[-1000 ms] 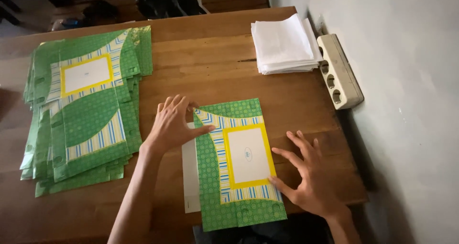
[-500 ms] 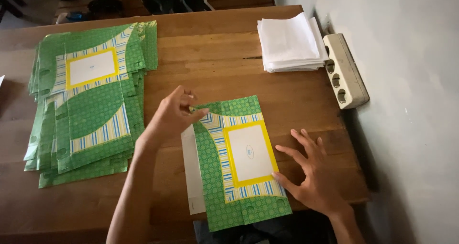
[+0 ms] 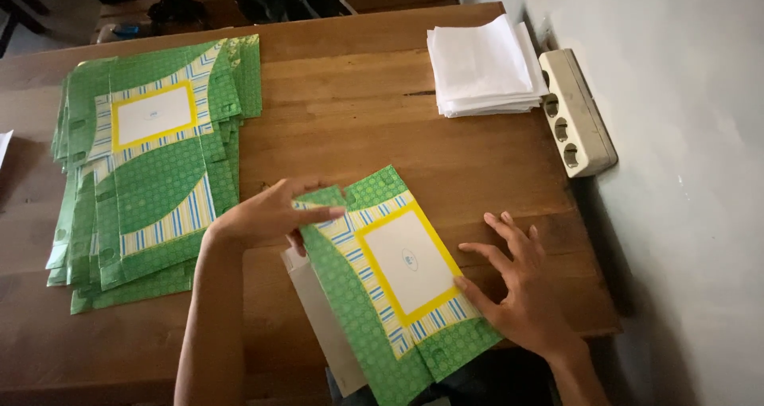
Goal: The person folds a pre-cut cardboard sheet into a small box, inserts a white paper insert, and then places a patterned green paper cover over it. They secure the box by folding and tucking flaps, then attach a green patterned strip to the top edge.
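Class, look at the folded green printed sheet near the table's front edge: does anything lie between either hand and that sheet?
Nothing visible does. The left hand rests on the green printed sheet at its upper left corner, and the right hand presses its right edge against the wooden table.

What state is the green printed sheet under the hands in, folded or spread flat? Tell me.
Folded, at least partly: the green printed sheet lies doubled, its pale grey inner side showing along the left edge, left hand on its top corner.

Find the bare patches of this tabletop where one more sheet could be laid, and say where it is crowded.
Bare wood lies between the green stack and the white paper pile, running down the table middle. A smaller patch lies below the green stack. The near edge is crowded: left hand and right hand press the folded green sheet.
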